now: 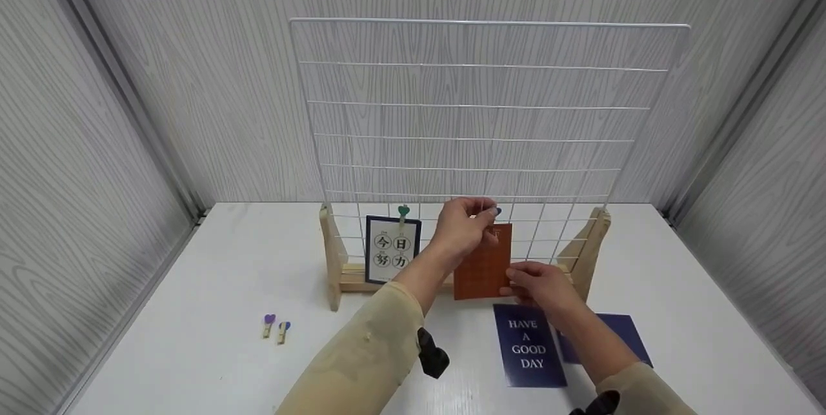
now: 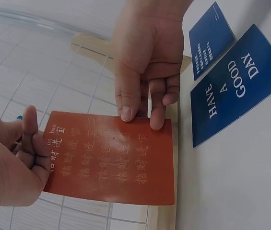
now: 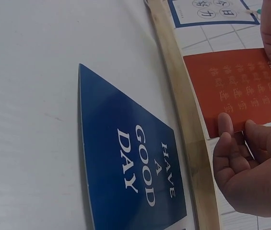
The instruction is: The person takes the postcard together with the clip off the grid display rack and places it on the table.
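Observation:
A red card (image 1: 481,266) with printed characters stands upright against the white wire grid (image 1: 490,106). At its top edge my left hand (image 1: 461,226) pinches a small clothespin, of which mainly the blue tip (image 1: 498,211) shows; the rest is hidden by the fingers. My right hand (image 1: 542,284) holds the card's right edge between thumb and fingers, lower down. To the left, a white card with a dark border (image 1: 392,250) hangs on the grid from a clothespin with a green heart (image 1: 404,210).
A wooden stand (image 1: 584,253) carries the grid on the white table (image 1: 245,253). Two more clothespins, one with a purple heart (image 1: 269,319) and one with a blue heart (image 1: 284,326), lie at left. Near my right forearm lie a "HAVE A GOOD DAY" card (image 1: 526,337) and another blue card (image 1: 623,334).

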The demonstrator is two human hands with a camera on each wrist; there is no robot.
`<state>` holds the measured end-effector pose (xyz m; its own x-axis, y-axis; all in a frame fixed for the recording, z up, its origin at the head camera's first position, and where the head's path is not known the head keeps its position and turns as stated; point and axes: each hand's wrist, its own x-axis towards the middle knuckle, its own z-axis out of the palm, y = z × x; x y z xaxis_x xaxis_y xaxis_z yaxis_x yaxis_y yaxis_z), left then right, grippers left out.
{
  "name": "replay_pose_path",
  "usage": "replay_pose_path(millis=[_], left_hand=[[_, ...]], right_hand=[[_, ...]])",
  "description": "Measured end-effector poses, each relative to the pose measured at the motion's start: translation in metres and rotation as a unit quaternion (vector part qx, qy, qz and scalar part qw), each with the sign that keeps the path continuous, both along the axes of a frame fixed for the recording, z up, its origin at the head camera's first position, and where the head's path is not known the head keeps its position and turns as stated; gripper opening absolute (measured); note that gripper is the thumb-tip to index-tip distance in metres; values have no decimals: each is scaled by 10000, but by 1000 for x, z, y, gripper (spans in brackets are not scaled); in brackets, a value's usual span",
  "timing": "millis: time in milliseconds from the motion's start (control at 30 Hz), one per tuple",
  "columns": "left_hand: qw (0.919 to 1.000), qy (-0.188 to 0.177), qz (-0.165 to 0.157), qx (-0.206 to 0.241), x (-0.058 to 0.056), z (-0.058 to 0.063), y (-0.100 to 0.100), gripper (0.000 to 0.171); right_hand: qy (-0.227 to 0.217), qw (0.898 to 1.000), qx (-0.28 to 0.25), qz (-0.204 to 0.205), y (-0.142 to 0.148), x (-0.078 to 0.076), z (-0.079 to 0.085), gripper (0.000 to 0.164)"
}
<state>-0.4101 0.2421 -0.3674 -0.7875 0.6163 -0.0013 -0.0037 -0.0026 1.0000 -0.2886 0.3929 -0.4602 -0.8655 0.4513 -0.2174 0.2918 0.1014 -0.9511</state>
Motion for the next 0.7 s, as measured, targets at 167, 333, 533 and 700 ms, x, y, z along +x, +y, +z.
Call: replay_pose_path(millis=[167,333,533,700], left_hand=[[9999,2,-84,65,0,-1,-2,15],[10000,46,-43,64,-1,-3,0,12],[9999,51,73,136,-1,-5,2,10],[9998,96,149,63,-2,-7,1,11]], right_hand=[[-29,10000,-8,3,0,0,1,31],[-60,10000,-18,3,0,0,0,32],[-97,9999,43,29,1,0,-2,32],[-101,9999,82,56,1,1,0,33]])
